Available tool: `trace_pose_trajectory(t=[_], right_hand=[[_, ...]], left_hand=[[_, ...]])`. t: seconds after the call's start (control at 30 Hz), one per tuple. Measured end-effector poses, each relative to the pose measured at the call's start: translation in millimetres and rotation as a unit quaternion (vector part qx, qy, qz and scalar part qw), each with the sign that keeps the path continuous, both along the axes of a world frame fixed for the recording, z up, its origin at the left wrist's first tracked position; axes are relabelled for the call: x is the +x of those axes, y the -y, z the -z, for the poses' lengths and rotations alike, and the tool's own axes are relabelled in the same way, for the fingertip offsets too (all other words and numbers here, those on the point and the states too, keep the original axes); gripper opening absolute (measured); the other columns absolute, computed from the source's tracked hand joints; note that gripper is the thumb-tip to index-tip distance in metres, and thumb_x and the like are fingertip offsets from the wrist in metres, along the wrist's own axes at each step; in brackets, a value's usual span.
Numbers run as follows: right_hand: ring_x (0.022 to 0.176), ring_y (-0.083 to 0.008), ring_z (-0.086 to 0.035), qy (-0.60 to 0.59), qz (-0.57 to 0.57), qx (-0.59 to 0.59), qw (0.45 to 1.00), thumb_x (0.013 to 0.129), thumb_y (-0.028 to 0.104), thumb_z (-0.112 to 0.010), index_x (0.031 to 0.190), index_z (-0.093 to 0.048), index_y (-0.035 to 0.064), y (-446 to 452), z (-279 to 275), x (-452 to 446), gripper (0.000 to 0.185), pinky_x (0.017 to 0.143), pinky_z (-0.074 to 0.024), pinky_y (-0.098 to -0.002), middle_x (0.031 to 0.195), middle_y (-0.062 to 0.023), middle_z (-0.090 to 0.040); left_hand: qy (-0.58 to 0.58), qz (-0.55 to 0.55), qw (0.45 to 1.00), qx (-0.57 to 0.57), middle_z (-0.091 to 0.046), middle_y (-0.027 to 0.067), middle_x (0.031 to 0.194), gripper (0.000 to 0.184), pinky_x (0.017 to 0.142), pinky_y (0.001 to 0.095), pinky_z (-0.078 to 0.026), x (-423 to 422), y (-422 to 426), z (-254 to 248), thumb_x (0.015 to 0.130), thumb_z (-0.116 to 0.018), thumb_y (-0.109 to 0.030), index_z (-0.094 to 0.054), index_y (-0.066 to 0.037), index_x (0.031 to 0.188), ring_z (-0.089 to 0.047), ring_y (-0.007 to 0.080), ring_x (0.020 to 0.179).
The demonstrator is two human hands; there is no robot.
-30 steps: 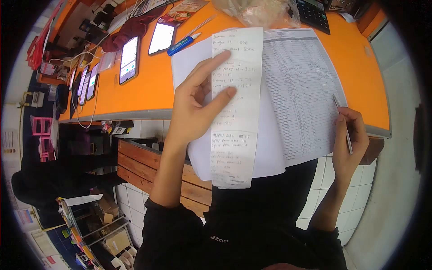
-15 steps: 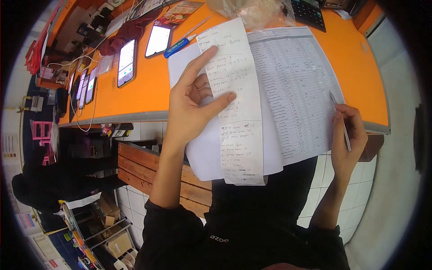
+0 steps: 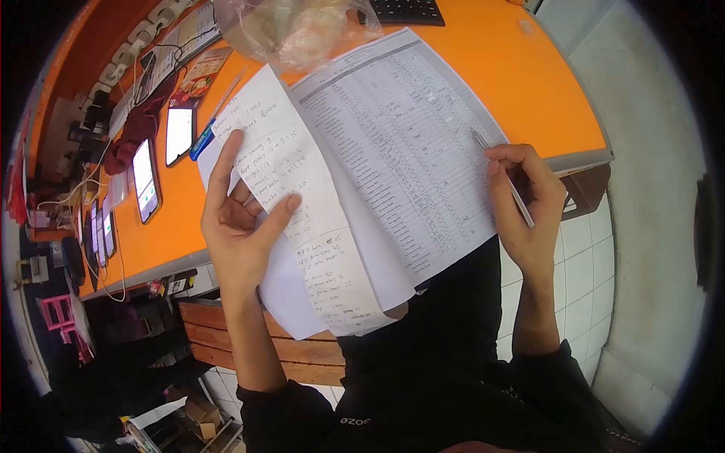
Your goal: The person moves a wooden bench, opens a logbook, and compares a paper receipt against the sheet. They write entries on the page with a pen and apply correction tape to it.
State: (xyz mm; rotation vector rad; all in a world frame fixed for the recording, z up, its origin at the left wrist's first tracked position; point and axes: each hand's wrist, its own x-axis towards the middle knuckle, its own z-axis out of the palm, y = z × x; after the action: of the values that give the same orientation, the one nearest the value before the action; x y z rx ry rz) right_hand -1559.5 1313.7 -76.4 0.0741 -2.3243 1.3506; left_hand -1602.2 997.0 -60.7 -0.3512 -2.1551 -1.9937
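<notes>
Orange counter (image 3: pixel 532 94): left hand (image 3: pixel 242 235) holds slip (image 3: pixel 323 215), now swung nearly parallel to sheet (image 3: pixel 415 166), so both seem readable side by side; right hand (image 3: pixel 541 208) grips pen (image 3: pixel 519 201).

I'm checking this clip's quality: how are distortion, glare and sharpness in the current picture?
Head view: fisheye distortion, with black corners; head view: the phone beside the blue marker shows a washed-out white screen; head view: handwriting on the slip in the left hand is partly legible, but print on the sheet is mostly too small to read.
</notes>
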Motion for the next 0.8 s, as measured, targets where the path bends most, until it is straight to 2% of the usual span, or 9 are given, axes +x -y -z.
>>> trace_pose_trajectory(t=[0.4, 0.47, 0.6, 0.67, 0.77, 0.8], right_hand=[[0.076, -0.0057, -0.052, 0.009, -0.004, -0.017, 1.0, 0.101, 0.001, -0.063, 0.106, -0.07, -0.0014, -1, 2, 0, 0.009, 0.072, -0.0402, -0.0221, 0.083, -0.0004, -0.063], [0.074, -0.0095, -0.06, -0.01, -0.003, 0.006, 1.0, 0.096, 0.003, -0.067, 0.105, -0.07, -0.0001, -4, 3, 0, 0.01, 0.07, -0.0454, -0.0238, 0.084, -0.0069, -0.067], [0.074, -0.0131, -0.06, 0.024, -0.009, 0.003, 1.0, 0.093, 0.001, -0.069, 0.106, -0.071, 0.0004, 0, -7, 8, 0.012, 0.071, -0.0463, -0.0265, 0.084, -0.008, -0.067], [0.074, -0.0198, -0.06, -0.028, -0.031, 0.08, 0.996, 0.089, -0.001, -0.072, 0.105, -0.072, 0.0021, 6, -12, 13, 0.017, 0.074, -0.0452, -0.0307, 0.085, -0.0095, -0.067], [0.076, -0.0251, -0.06, 0.026, -0.087, 0.063, 0.994, 0.084, -0.003, -0.074, 0.105, -0.074, 0.004, 18, -20, 22, 0.021, 0.075, -0.0427, -0.0341, 0.085, -0.0104, -0.067], [0.077, -0.0239, -0.06, 0.023, -0.104, 0.064, 0.992, 0.082, -0.003, -0.075, 0.104, -0.075, 0.0053, 22, -19, 23, 0.023, 0.074, -0.0395, -0.0343, 0.084, -0.0089, -0.066]], left_hand=[[-0.003, 0.003, 1.0, -0.001, -0.061, 0.0302, 0.14, 0.09, 0.106, 0.0383, -0.055, -1, 1, 3, 0.083, -0.079, 0.013, -0.035, 0.004, 0.161, -0.066, 0.0297, 0.127], [0.001, 0.005, 1.0, 0.002, -0.061, 0.0304, 0.14, 0.09, 0.106, 0.0382, -0.055, -1, 1, 2, 0.083, -0.079, 0.013, -0.035, 0.004, 0.161, -0.066, 0.0297, 0.127], [0.007, 0.002, 1.0, 0.007, -0.061, 0.0305, 0.14, 0.09, 0.107, 0.0383, -0.055, -2, 1, 2, 0.083, -0.079, 0.014, -0.035, 0.005, 0.161, -0.066, 0.0296, 0.127], [0.007, 0.001, 1.0, 0.005, -0.061, 0.0304, 0.14, 0.09, 0.107, 0.0383, -0.055, -2, 2, 2, 0.082, -0.078, 0.014, -0.035, 0.005, 0.161, -0.066, 0.0296, 0.127], [0.002, 0.01, 1.0, 0.005, -0.061, 0.0304, 0.141, 0.09, 0.107, 0.0384, -0.055, -2, 4, 5, 0.082, -0.079, 0.014, -0.035, 0.005, 0.161, -0.066, 0.0297, 0.127], [-0.004, 0.009, 1.0, 0.007, -0.061, 0.0305, 0.141, 0.09, 0.107, 0.0387, -0.055, -2, 3, 5, 0.082, -0.079, 0.014, -0.035, 0.005, 0.16, -0.066, 0.0298, 0.127]])
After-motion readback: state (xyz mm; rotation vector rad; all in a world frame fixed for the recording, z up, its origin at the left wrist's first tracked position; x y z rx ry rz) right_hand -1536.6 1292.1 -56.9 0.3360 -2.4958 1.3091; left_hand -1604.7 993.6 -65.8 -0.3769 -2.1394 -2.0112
